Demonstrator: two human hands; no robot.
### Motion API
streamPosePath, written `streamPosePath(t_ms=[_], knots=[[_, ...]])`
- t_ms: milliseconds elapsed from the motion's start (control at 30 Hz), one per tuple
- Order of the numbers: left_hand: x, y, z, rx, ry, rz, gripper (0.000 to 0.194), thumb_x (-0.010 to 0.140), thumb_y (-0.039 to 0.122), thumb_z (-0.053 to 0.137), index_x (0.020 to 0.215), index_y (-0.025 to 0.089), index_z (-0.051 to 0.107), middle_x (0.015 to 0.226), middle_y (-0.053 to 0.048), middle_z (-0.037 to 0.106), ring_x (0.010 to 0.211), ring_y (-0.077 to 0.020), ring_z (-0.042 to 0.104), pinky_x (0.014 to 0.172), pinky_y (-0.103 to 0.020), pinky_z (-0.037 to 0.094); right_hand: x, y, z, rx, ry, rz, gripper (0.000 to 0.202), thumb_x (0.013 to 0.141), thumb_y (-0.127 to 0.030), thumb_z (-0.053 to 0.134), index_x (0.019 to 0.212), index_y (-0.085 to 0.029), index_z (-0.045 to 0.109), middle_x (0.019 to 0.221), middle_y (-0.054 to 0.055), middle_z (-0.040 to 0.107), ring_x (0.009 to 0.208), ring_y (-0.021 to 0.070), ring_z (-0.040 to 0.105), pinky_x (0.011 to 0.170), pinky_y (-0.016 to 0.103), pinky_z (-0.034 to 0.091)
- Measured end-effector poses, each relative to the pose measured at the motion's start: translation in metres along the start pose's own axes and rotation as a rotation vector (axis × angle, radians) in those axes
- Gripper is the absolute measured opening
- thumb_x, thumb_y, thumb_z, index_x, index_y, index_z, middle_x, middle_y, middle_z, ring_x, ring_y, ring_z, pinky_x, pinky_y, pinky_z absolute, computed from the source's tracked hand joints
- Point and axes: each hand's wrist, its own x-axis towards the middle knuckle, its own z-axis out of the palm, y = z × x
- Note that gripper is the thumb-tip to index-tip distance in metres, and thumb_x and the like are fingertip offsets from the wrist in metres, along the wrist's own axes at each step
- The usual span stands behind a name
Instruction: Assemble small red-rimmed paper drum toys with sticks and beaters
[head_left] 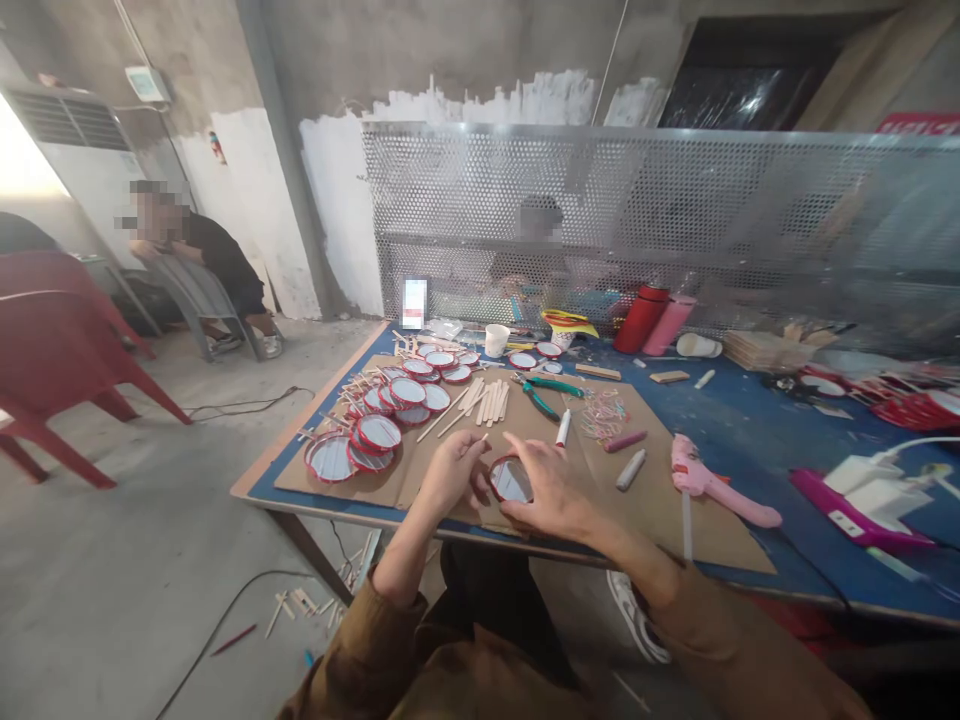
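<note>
My right hand (556, 488) curls around a small round mirror (511, 481) with a red rim, thumb at its near edge and fingers over the far side. Close to the mirror's left, my left hand (454, 472) is closed in a pinch; the pale tip of what looks like a wooden stick (485, 437) pokes out between thumb and finger. Both hands are above a cardboard sheet (442, 482). Beyond them lie loose wooden sticks (491, 400) and green-handled pliers (551, 384). To the left, red-rimmed round mirrors (379, 432) with sticks attached overlap in a pile.
At the right lie a pink glue gun (697, 470) and a magenta power strip (855, 512) with white plugs. White tubes (631, 470) and tangled thin bands (604, 415) are nearer. A paper cup (496, 340) and red bottle (641, 318) stand before a perforated metal screen (450, 200).
</note>
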Motion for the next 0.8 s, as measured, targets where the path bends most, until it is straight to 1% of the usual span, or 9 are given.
streamPosePath(t_ms=[167, 233, 300, 400, 500, 533, 633, 700, 800], knots=[[-0.003, -0.005, -0.001, -0.157, -0.001, 0.074, 0.037, 0.079, 0.049, 0.050, 0.093, 0.015, 0.051, 0.057, 0.007, 0.051, 0.033, -0.0071, 0.052, 0.030, -0.015, 0.038, -0.003, 0.020, -0.016, 0.092, -0.075, -0.069, 0.087, 0.060, -0.030, 0.072, 0.139, -0.019, 0.036, 0.134, 0.014, 0.048, 0.126, 0.0307, 0.041, 0.103, 0.047, 0.031], [-0.004, -0.005, 0.000, -0.180, 0.042, 0.101, 0.038, 0.077, 0.051, 0.052, 0.091, 0.016, 0.051, 0.059, 0.006, 0.052, 0.034, -0.0072, 0.052, 0.031, -0.016, 0.040, -0.011, 0.029, -0.023, 0.154, -0.046, -0.089, 0.081, 0.064, -0.032, 0.072, 0.138, -0.021, 0.039, 0.139, 0.012, 0.044, 0.130, 0.0298, 0.038, 0.105, 0.045, 0.031], [-0.007, -0.004, 0.001, -0.181, 0.080, 0.120, 0.037, 0.077, 0.051, 0.053, 0.090, 0.016, 0.050, 0.060, 0.005, 0.055, 0.036, -0.0080, 0.054, 0.032, -0.017, 0.042, -0.024, 0.038, -0.029, 0.212, 0.079, -0.058, 0.062, 0.074, -0.036, 0.066, 0.131, -0.022, 0.046, 0.135, 0.010, 0.050, 0.126, 0.0264, 0.044, 0.102, 0.041, 0.036], [-0.009, -0.002, 0.003, -0.123, 0.056, 0.081, 0.036, 0.078, 0.050, 0.051, 0.088, 0.016, 0.050, 0.053, 0.004, 0.055, 0.033, -0.0099, 0.053, 0.031, -0.018, 0.042, -0.051, 0.057, -0.037, 0.139, 0.372, 0.084, 0.025, 0.087, -0.033, 0.050, 0.105, -0.021, 0.061, 0.109, 0.008, 0.064, 0.105, 0.0219, 0.058, 0.092, 0.035, 0.044], [-0.008, -0.001, 0.004, -0.115, 0.059, 0.073, 0.033, 0.077, 0.047, 0.053, 0.087, 0.015, 0.051, 0.061, 0.002, 0.059, 0.040, -0.0102, 0.057, 0.035, -0.019, 0.046, -0.084, 0.086, -0.049, -0.176, 0.472, 0.259, 0.021, 0.090, -0.027, 0.042, 0.090, -0.019, 0.062, 0.093, 0.009, 0.066, 0.091, 0.0221, 0.061, 0.084, 0.034, 0.045], [-0.007, -0.002, 0.004, -0.114, 0.057, 0.079, 0.033, 0.076, 0.046, 0.055, 0.088, 0.016, 0.051, 0.064, 0.002, 0.060, 0.041, -0.0098, 0.057, 0.035, -0.019, 0.046, -0.094, 0.096, -0.053, -0.314, 0.440, 0.356, 0.020, 0.088, -0.024, 0.043, 0.093, -0.017, 0.062, 0.096, 0.011, 0.065, 0.091, 0.0234, 0.060, 0.082, 0.034, 0.044], [-0.004, -0.005, 0.003, -0.064, 0.039, 0.091, 0.033, 0.075, 0.045, 0.057, 0.089, 0.016, 0.050, 0.069, 0.001, 0.063, 0.042, -0.0096, 0.058, 0.035, -0.019, 0.045, -0.116, 0.129, -0.066, -0.597, 0.192, 0.612, 0.025, 0.081, -0.015, 0.047, 0.103, -0.011, 0.059, 0.106, 0.018, 0.062, 0.096, 0.0285, 0.058, 0.077, 0.036, 0.043], [-0.004, -0.006, 0.003, 0.026, 0.017, 0.083, 0.032, 0.076, 0.045, 0.055, 0.087, 0.016, 0.051, 0.069, -0.001, 0.065, 0.042, -0.0102, 0.059, 0.033, -0.017, 0.043, -0.120, 0.148, -0.071, -0.580, 0.050, 0.695, 0.034, 0.079, -0.014, 0.048, 0.111, -0.009, 0.055, 0.115, 0.019, 0.058, 0.104, 0.0296, 0.055, 0.078, 0.035, 0.041], [-0.006, -0.004, 0.003, 0.165, 0.001, 0.069, 0.029, 0.079, 0.044, 0.051, 0.081, 0.015, 0.053, 0.062, -0.002, 0.066, 0.042, -0.0114, 0.060, 0.032, -0.015, 0.040, -0.115, 0.167, -0.075, -0.421, -0.058, 0.737, 0.042, 0.079, -0.020, 0.051, 0.120, -0.011, 0.052, 0.119, 0.019, 0.056, 0.105, 0.0279, 0.055, 0.078, 0.031, 0.040]])
